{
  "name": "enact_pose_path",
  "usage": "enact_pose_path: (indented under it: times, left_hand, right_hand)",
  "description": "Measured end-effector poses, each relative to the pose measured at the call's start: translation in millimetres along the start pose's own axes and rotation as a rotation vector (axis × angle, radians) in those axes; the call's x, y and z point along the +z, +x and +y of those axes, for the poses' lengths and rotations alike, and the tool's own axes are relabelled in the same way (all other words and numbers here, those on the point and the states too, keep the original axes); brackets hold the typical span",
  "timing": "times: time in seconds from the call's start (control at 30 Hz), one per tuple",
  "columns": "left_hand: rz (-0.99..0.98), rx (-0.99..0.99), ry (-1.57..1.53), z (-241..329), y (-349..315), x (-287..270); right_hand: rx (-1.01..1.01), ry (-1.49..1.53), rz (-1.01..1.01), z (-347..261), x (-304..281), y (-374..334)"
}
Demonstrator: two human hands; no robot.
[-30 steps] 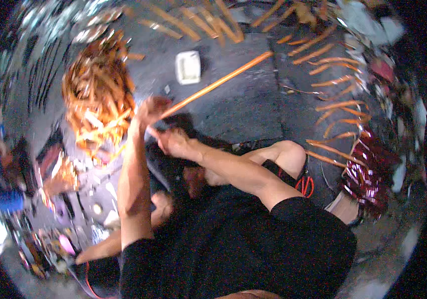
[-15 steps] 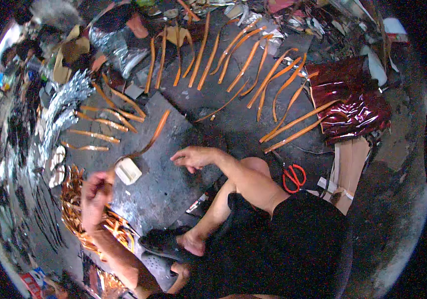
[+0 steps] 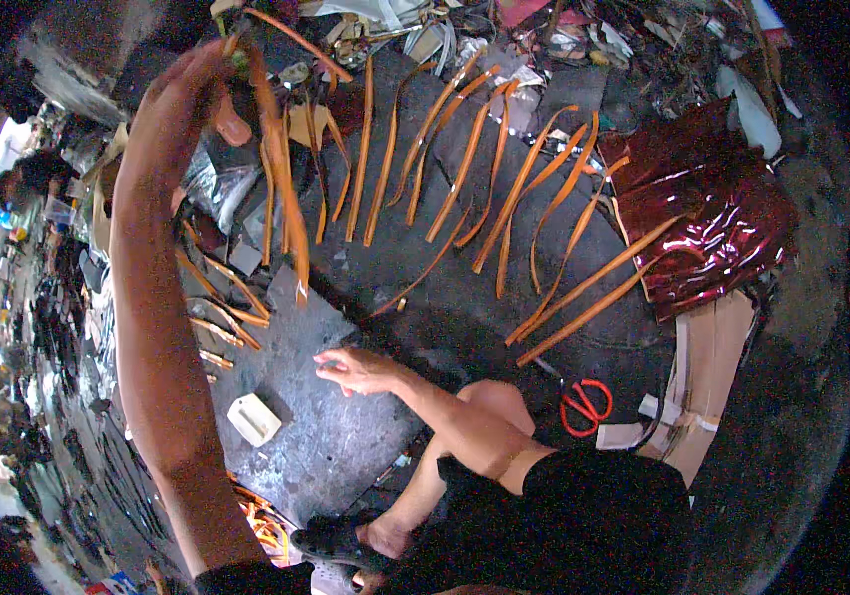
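My left hand (image 3: 215, 67) is raised at the far upper left on an outstretched arm, its fingers closed on the upper end of a glossy orange strip (image 3: 284, 188). That strip hangs down, blurred, in front of other strips. My right hand (image 3: 353, 370) is held over the dark grey floor sheet near my knee, fingers loosely bent and apart, with nothing visible in them. Closest to it on the left is a small cream-coloured block or dish (image 3: 254, 420). More orange strips (image 3: 456, 174) lie spread in an arc across the floor.
A shiny dark red sheet (image 3: 702, 213) lies at the right, with flattened cardboard (image 3: 710, 382) below it. Red-handled scissors (image 3: 585, 408) rest by my knee. A heap of orange strips (image 3: 264, 524) sits near my shoe at lower left. Scrap borders the far side.
My left hand has swung from the heap at lower left up to the far upper left, carrying a strip. My right hand stays loosely open. The view has shifted.
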State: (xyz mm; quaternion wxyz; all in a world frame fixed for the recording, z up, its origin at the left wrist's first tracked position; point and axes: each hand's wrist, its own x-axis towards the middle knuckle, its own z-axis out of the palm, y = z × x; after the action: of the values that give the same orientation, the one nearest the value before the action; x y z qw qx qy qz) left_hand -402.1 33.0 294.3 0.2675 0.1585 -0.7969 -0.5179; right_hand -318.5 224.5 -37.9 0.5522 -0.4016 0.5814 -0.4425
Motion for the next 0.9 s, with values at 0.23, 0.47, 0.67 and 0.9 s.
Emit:
enact_pose_path:
  times: [0.23, 0.47, 0.67, 0.9]
  left_hand:
    - [-0.151, 0.222, -0.100, 4, 122, 93]
    - [0.001, 0.243, 0.408, -352, 183, 155]
    - [-0.060, -0.190, 0.732, -342, 96, 230]
    - [0.027, -0.279, 0.707, -273, 21, 151]
  right_hand:
    - [-0.012, 0.198, 0.182, -12, -40, -9]
    - [-0.034, 0.279, 0.125, -28, -37, -10]
    - [-0.144, 0.192, 0.300, -4, -58, -9]
    - [-0.121, 0.207, 0.241, 6, -37, 5]
